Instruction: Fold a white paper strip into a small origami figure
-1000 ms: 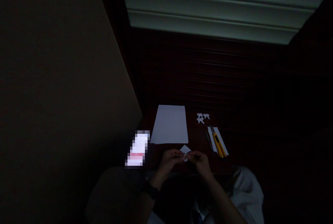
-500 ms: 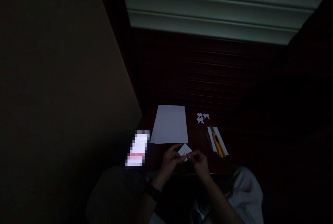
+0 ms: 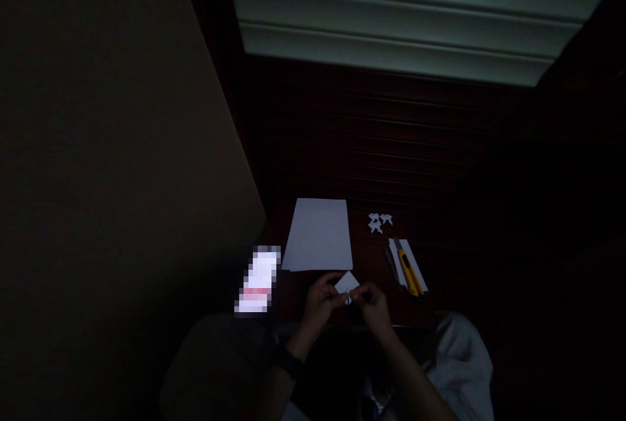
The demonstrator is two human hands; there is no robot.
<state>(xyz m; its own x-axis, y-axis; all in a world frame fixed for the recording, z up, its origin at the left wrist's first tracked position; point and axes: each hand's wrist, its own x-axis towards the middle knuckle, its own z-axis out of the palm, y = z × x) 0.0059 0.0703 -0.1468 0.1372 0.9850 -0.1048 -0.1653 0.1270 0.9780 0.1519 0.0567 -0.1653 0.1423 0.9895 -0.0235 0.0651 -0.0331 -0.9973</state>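
Between my two hands, over the near edge of the dark table, is a small piece of folded white paper (image 3: 347,281) with one corner pointing away from me. My left hand (image 3: 320,301) is closed on its left side, thumb toward the lower middle. From the right, my right hand (image 3: 372,304) pinches the lower right part of the paper. Both sets of fingertips nearly meet at the bottom of the piece, where a dark gap or crease shows. The finer folds are too dim to make out.
A stack of white paper sheets (image 3: 319,235) lies beyond my hands. Several small folded paper shapes (image 3: 375,222) sit at the back right. A yellow utility knife (image 3: 409,272) rests on white paper strips (image 3: 417,264), beside a thin dark tool (image 3: 390,261). A lit, blurred-out phone (image 3: 258,281) is at left.
The fingers of both hands have shifted very slightly on the folded paper. The view has moved a little; the things on the table lie as before.
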